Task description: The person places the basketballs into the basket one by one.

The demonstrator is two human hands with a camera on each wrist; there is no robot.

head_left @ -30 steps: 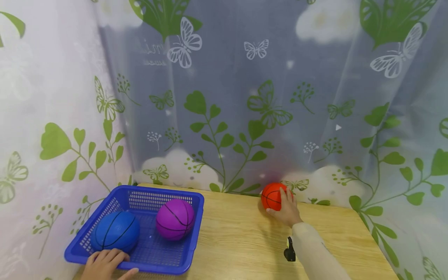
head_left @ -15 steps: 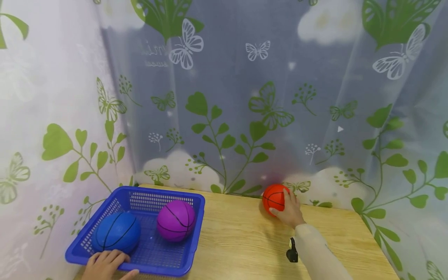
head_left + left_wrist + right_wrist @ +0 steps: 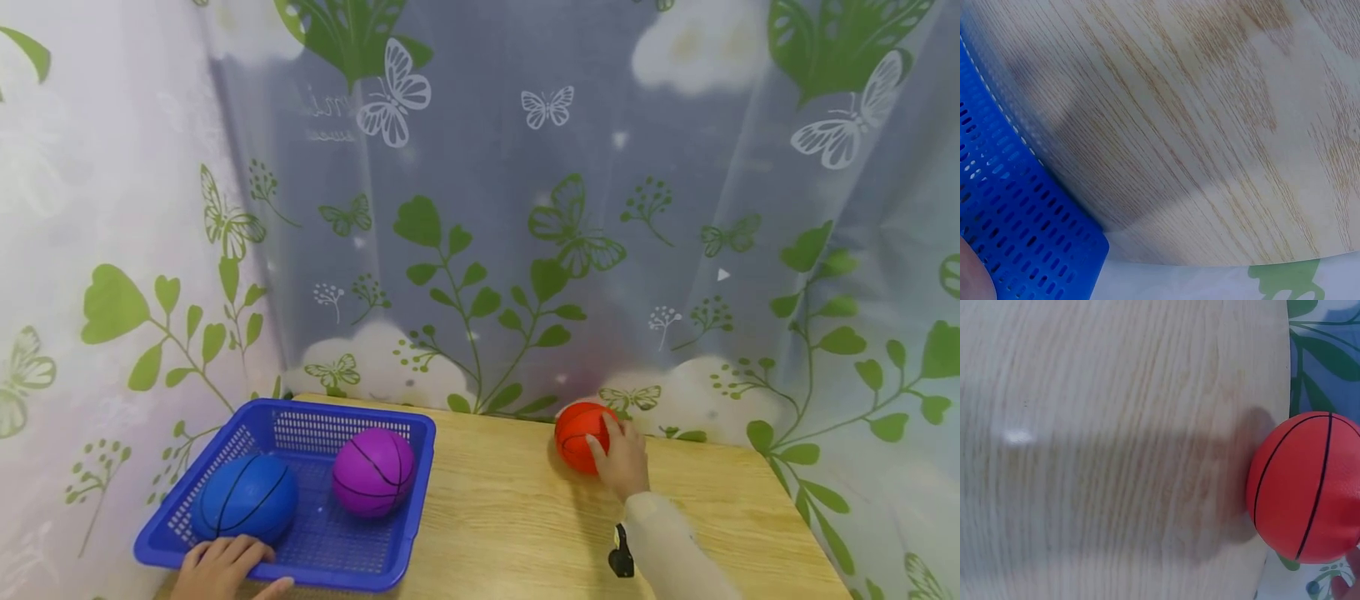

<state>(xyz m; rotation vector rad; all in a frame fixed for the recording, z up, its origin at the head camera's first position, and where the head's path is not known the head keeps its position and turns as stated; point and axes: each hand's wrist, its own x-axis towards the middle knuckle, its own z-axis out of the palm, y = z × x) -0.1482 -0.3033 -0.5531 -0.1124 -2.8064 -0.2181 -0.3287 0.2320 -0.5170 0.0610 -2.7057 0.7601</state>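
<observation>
At the back of the table, to the right of centre, my right hand (image 3: 624, 460) holds a small red basketball (image 3: 576, 437) from its right side, fingers and thumb on its surface. In the right wrist view this ball (image 3: 1305, 487) lies near the table's edge, with fingertips just showing at the corner. My left hand (image 3: 219, 568) grips the front rim of a blue plastic basket (image 3: 322, 575), fingers over the rim. A blue basketball (image 3: 247, 500) and a purple basketball (image 3: 373, 472) lie inside. In the left wrist view a digit shows against the basket's slotted wall (image 3: 1029, 231).
The wooden table (image 3: 495, 500) runs up to a patterned curtain (image 3: 480, 250) behind and on both sides. A small black object (image 3: 620, 554) shows beside the right sleeve (image 3: 671, 546).
The red ball has turned and moved slightly toward the person, with my right hand shifting along with it. My left hand and the basket stay in place.
</observation>
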